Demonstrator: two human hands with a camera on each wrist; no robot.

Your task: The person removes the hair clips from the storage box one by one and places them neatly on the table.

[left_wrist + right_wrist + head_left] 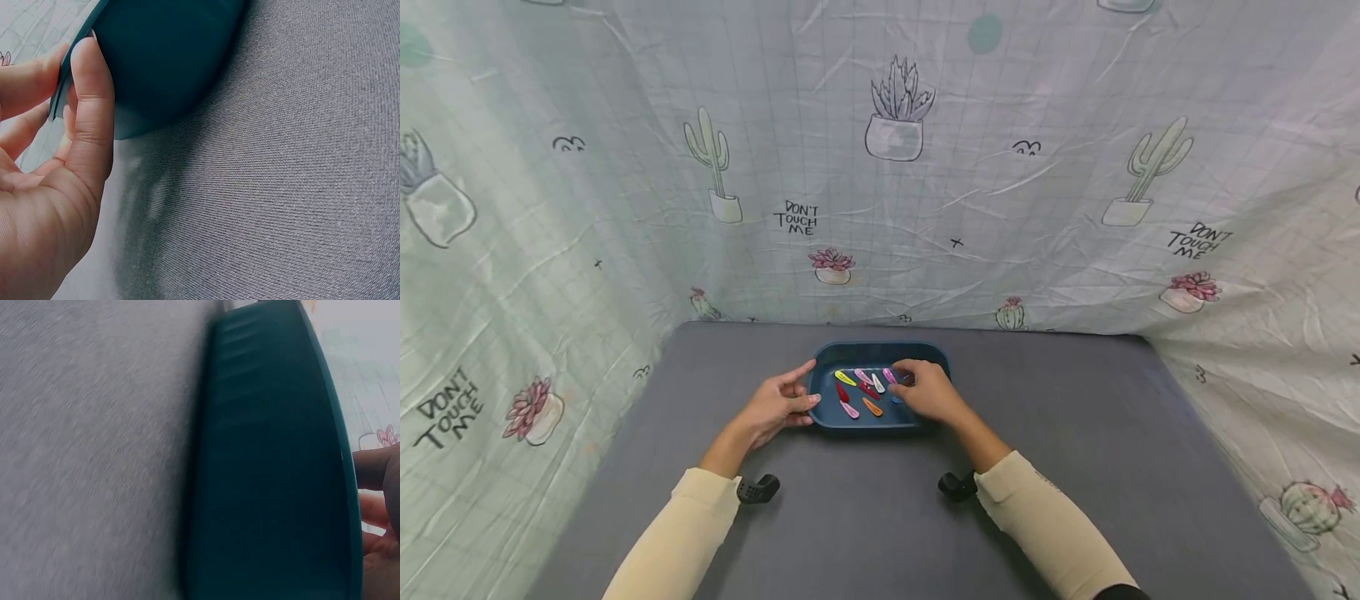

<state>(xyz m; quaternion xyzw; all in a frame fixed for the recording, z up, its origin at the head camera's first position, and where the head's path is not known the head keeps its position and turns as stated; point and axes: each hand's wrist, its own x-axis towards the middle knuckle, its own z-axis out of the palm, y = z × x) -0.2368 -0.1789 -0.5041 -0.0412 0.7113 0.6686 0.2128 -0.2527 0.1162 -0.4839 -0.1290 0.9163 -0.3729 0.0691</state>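
A dark teal tray (880, 429) with a raised rim lies on the grey table. My left hand (775, 406) grips its left end; in the left wrist view the thumb (92, 94) presses the rim and the other fingers are on the far side. My right hand (928, 390) reaches over the tray's right end, thumb and forefinger apart above the clips. Several snap hair clips lie scattered inside, among them a yellow clip (845, 377), a white clip (877, 383), an orange clip (872, 407) and a blue clip (897, 400) beside the right fingers. The right palm hides part of the tray.
Grey cloth (865, 517) covers the table. A pale curtain (955, 200) printed with cacti hangs behind it and along both sides. Each wrist carries a black device, the left device (758, 489) and the right device (957, 487).
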